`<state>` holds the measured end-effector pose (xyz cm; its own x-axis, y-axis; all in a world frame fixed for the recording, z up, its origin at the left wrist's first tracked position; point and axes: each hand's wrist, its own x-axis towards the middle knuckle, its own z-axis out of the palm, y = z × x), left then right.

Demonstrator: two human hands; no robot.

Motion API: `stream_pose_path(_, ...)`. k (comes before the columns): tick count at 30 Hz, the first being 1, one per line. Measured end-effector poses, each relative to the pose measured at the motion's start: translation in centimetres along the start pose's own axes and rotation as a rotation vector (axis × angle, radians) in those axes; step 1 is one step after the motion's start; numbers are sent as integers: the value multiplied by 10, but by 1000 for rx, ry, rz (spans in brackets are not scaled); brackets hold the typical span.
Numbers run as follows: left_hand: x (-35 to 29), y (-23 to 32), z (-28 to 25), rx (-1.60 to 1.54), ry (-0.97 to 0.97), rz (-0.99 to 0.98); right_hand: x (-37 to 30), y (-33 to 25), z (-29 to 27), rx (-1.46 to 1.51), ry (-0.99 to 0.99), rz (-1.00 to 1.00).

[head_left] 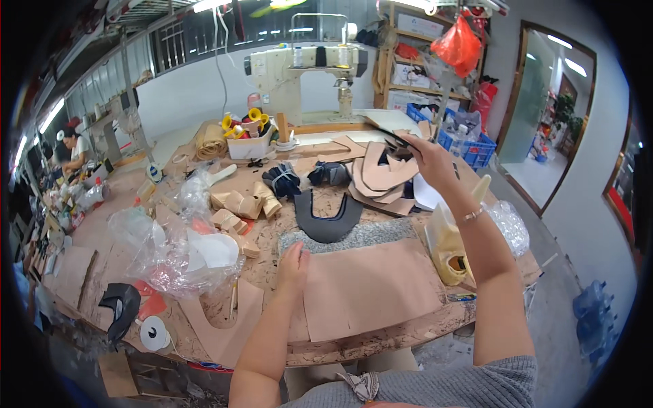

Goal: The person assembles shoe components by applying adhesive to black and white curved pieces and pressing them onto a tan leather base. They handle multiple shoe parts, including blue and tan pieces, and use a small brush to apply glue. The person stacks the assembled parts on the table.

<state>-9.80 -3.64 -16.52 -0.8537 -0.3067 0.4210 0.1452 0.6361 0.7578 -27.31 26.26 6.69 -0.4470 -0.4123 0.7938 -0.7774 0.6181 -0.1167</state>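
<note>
Bench work with U-shaped pieces, two bare hands.

Right hand [431, 162]: raised over the back right of the bench, fingers closed on a dark thin item [399, 139], beside the stack of tan U-shaped pieces [381, 170]. Cannot tell whether tool or panel.

Left hand [292, 267]: low, at the left edge of the grey speckled slab [377, 235] and near the dark U-shaped piece [329, 229]. Fingers bent and close together; cannot tell whether gripping, pressing or merely resting.

Position of main piece: dark U flat, mostly on the bench, with the curved end over the slab and the two legs toward the back. Just in front of the slab: broad tan sheet [371, 289], lying flat.

Progress, by judgement: partway through a batch. Apparently done: cutting to shape, judging from the tan stack and the loose tan cut-out [235, 330] at the front left. Dark U laid out, probably the piece in hand; a second dark curved piece [121, 309] at the left front edge, possibly further along, cannot confirm. Apparently left: the stacked tan pieces, with no dark facing visible on the upper ones. No joined or completed article identifiable. Sewing machine [280, 88] at the back, well apart from both hands.
</note>
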Motion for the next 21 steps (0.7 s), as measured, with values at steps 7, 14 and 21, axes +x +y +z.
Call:
stream_pose_path(7, -2, -10, 3, 146, 2, 74, -35, -36, 125, -1, -682, -202)
stream_pose_path(14, -1, -6, 5, 158, 3, 92, -97, -68, 189, 232, -647, 55)
stream_pose_path(21, 6, 3, -6, -335, 182, -198, -91, -100, 96, 416, -260, -91)
